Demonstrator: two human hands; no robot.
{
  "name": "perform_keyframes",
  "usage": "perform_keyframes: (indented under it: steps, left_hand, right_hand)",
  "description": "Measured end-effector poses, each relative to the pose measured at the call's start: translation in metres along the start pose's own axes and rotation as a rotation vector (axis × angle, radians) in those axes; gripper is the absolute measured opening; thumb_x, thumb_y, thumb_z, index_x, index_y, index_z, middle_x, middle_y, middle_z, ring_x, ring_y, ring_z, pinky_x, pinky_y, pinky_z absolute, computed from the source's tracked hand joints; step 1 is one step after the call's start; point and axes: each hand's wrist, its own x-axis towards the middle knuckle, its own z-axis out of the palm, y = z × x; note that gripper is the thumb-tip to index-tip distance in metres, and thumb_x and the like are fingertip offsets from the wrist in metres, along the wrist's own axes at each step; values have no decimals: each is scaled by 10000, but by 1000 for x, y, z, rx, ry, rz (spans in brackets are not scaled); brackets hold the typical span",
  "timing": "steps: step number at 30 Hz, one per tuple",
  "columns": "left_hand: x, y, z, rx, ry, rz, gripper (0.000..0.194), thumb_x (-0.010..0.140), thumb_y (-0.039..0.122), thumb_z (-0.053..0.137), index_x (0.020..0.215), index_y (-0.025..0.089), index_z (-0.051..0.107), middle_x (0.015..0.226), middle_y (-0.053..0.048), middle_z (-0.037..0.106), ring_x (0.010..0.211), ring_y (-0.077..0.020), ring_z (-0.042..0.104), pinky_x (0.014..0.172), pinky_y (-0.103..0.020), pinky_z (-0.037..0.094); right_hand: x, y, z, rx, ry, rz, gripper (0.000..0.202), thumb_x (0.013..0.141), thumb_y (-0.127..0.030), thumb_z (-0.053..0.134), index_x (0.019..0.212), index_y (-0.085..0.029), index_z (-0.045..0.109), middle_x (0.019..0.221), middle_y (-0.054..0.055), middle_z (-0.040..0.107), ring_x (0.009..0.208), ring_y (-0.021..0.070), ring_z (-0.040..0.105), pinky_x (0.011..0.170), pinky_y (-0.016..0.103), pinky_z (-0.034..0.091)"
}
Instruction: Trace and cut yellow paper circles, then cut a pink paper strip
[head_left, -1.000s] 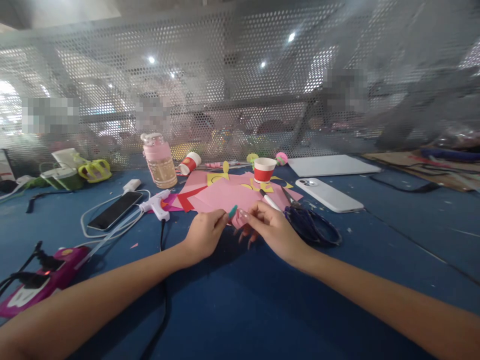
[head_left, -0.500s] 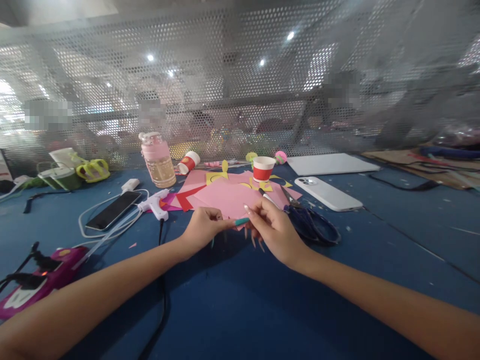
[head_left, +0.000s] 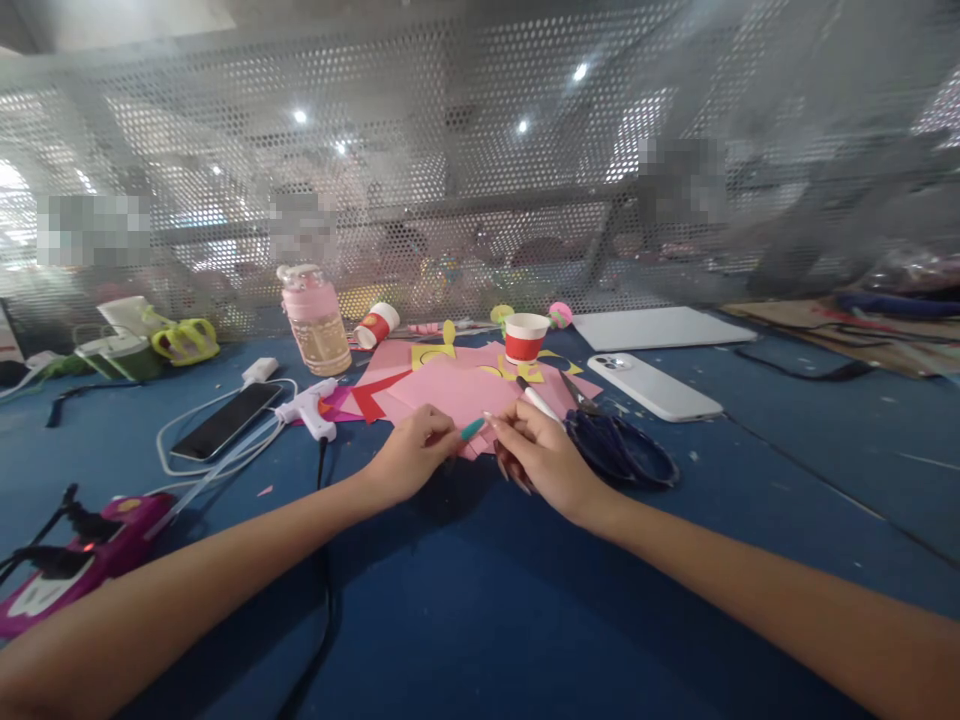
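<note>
My left hand point(head_left: 416, 452) and my right hand point(head_left: 551, 462) meet over the near edge of a pile of pink paper point(head_left: 442, 385). The left fingers are curled closed, with a long teal thumbnail pointing toward the right fingertips. On the right, thumb and fingers are pinched together. Whatever lies between the fingertips is too small or hidden to make out. Beside my right hand lie a white marker point(head_left: 541, 403) with a dark cap and scissors point(head_left: 619, 447) with dark blue handles. A red and white paper cup point(head_left: 525, 340) stands upright behind the hands.
A glue gun point(head_left: 311, 408), a black phone point(head_left: 226, 420) and a pink bottle point(head_left: 316, 320) are at left. Nearer lies a magenta power strip point(head_left: 97, 550). A white phone point(head_left: 656, 387) lies right. Another cup point(head_left: 376, 326) is tipped over behind the paper.
The left thumb has drawn back slightly from the right hand and now tilts upward. My right hand has shifted a little to the left, its fingers curled closer in.
</note>
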Motion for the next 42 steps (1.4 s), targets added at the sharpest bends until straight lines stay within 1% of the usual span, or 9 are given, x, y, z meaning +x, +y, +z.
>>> perform_keyframes:
  steps: [5, 13, 18, 20, 25, 28, 34, 39, 42]
  left_hand:
    - [-4, 0, 6, -183, -17, -11, 308, 777, 408, 511, 629, 146, 580, 764, -21, 536, 544, -79, 477, 543, -228, 399]
    - [-7, 6, 7, -170, 133, 33, 242, 717, 334, 592, 566, 148, 559, 835, -48, 619, 572, -76, 440, 557, -221, 359]
    - [-6, 5, 10, -232, 270, -37, 260, 717, 355, 580, 559, 154, 530, 633, 8, 553, 544, -80, 393, 546, -224, 328]
    - [-6, 5, 12, -296, 293, -100, 268, 716, 380, 572, 577, 153, 536, 565, 30, 503, 534, -84, 387, 539, -226, 317]
    - [-13, 13, 18, -395, 248, -173, 239, 708, 356, 574, 587, 156, 520, 574, 33, 507, 565, -94, 438, 570, -227, 355]
    - [-16, 16, 19, -416, 229, -130, 195, 735, 320, 543, 626, 159, 533, 620, 21, 545, 607, -105, 490, 619, -233, 402]
    - [-14, 8, 19, -490, 257, -21, 249, 776, 387, 523, 688, 160, 574, 781, -13, 531, 778, -128, 527, 774, -258, 439]
    - [-7, 7, 9, -673, 277, -87, 377, 716, 542, 575, 740, 169, 520, 788, -11, 538, 741, -115, 556, 696, -254, 485]
    - [-3, 8, 3, -604, 92, -108, 430, 654, 576, 618, 729, 169, 504, 683, 22, 533, 624, -91, 538, 574, -222, 454]
  right_hand:
    - [2, 0, -1, 4, -29, 41, 375, 697, -535, 565, 642, -210, 387, 379, -103, 428, 281, 38, 338, 281, 167, 239]
    - [1, 0, 2, 44, -77, 121, 434, 680, -614, 533, 614, -211, 385, 357, -103, 351, 281, 40, 273, 288, 179, 179]
    - [0, 3, 3, 102, -11, 99, 539, 599, -723, 540, 682, -203, 423, 603, -40, 479, 521, 98, 497, 414, 219, 408]
    - [-2, 4, 5, 53, -25, 70, 541, 600, -714, 559, 703, -198, 432, 642, -30, 496, 579, 107, 508, 486, 236, 428]
    - [-7, 5, 12, -27, -104, 28, 525, 653, -711, 518, 663, -192, 442, 551, -45, 446, 504, 94, 419, 464, 239, 330]
    - [-8, 4, 17, -10, -56, 14, 524, 642, -707, 537, 627, -192, 442, 531, -48, 438, 484, 91, 422, 445, 234, 323]
    - [-3, 0, 13, 5, -107, 26, 527, 632, -725, 523, 608, -211, 412, 434, -63, 465, 358, 86, 417, 355, 227, 315]
    - [5, -5, 0, -49, -220, 47, 478, 642, -641, 587, 588, -205, 398, 354, -75, 463, 293, 64, 389, 321, 188, 252]
    - [5, -9, -5, -71, -386, 130, 407, 652, -553, 627, 621, -189, 450, 341, -83, 460, 274, 53, 376, 303, 170, 236]
